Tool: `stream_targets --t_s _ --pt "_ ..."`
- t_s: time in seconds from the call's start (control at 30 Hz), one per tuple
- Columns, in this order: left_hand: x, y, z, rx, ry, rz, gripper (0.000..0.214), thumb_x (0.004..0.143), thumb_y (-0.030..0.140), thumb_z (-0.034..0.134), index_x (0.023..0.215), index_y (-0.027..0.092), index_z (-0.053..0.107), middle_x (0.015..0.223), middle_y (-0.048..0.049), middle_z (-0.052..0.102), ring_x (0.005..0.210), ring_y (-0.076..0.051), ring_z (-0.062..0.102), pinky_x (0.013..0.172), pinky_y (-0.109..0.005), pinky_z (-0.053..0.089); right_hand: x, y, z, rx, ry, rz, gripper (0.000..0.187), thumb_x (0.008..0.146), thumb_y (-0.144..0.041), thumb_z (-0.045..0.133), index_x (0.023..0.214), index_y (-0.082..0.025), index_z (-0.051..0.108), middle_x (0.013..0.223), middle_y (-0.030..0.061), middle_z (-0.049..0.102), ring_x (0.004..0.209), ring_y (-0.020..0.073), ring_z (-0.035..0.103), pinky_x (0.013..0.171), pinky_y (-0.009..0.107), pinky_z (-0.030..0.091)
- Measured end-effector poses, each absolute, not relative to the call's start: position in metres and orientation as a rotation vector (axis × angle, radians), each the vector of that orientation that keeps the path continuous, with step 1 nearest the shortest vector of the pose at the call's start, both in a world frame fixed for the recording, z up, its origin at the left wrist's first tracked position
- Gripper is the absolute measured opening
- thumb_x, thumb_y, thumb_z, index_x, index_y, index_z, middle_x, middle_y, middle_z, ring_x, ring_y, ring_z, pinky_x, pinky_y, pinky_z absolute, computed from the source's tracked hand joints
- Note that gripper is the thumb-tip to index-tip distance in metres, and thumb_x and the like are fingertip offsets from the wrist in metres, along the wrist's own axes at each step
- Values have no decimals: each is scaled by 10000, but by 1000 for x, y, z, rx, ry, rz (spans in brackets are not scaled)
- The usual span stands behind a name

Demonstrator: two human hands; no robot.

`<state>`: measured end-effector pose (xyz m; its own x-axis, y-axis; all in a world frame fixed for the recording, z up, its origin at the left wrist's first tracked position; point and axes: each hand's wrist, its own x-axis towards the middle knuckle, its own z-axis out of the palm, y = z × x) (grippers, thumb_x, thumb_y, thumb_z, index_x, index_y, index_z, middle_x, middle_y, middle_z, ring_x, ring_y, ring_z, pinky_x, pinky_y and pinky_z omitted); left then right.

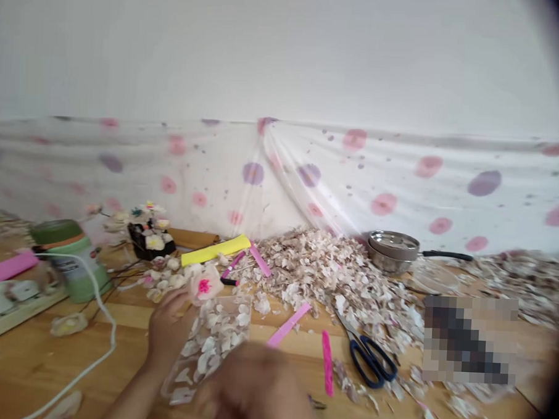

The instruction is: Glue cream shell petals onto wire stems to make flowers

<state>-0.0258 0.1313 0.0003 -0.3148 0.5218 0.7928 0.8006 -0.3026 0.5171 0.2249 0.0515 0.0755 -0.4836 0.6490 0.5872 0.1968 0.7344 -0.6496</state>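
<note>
My left hand point(169, 328) is closed around the base of a handmade flower point(210, 285), which has pale petals and a bright pink centre. Right beside it, a clear plastic tray point(172, 384) holds many loose white petals point(213, 336). My right hand point(262, 388) is in front of the tray's near end, close to the camera. It is blurred and its fingers are hidden, so I cannot see whether it holds anything. Strips of pink crepe paper point(327, 363) and navy-handled scissors point(370, 360) lie to its right.
A big heap of dry petals point(323, 267) fills the back middle. Metal bowls point(392, 250) stand behind it. At left are a green jar point(73, 262), a white cable point(103, 307), a power strip point(25, 316) and a black pot of flowers point(151, 241). A yellow paper roll point(216, 250) lies nearby.
</note>
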Motion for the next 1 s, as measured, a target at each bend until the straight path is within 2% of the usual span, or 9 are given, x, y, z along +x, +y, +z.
stream_targets --t_s 0.07,0.17,0.37,0.67,0.83,1.0 --pt "-23 131 -1 -1715 -1668 -1671 170 769 364 625 761 218 713 869 -72 720 860 -276 658 806 -406 517 222 62 102 -692 -2002 616 178 871 -115 497 826 -187 653 767 30 658 726 159 609 658 256 455" --pt "-18 129 -1 -1766 -1643 -1703 120 785 305 629 759 231 720 849 -61 727 819 -257 666 762 -379 529 226 70 119 -852 -1939 504 209 859 -78 469 815 -180 646 791 54 665 755 183 606 677 268 431" --pt "-4 121 2 -1826 -1601 -1809 107 790 285 644 790 224 732 853 -74 726 810 -252 665 748 -379 535 228 78 106 -874 -1957 352 212 877 -99 437 809 -182 619 770 55 646 745 194 589 678 271 404" --pt "3 122 13 -1824 -1547 -1933 89 796 287 672 784 230 739 802 -40 716 755 -201 665 709 -325 541 226 77 105 -856 -1952 198 253 940 -181 371 708 -193 472 676 23 550 651 166 523 588 250 330" --pt "-3 125 8 -1799 -1543 -1959 134 804 309 672 797 188 730 792 -34 703 748 -185 655 709 -347 541 230 77 111 -833 -1971 95 325 942 -191 407 621 -200 354 595 -3 486 585 142 491 543 229 311" --pt "-7 127 6 -1757 -1564 -1981 197 833 339 647 796 155 709 817 -40 693 790 -183 651 738 -377 537 233 80 110 -790 -1972 12 309 910 -240 543 652 -205 376 611 -19 486 604 140 498 557 233 352"
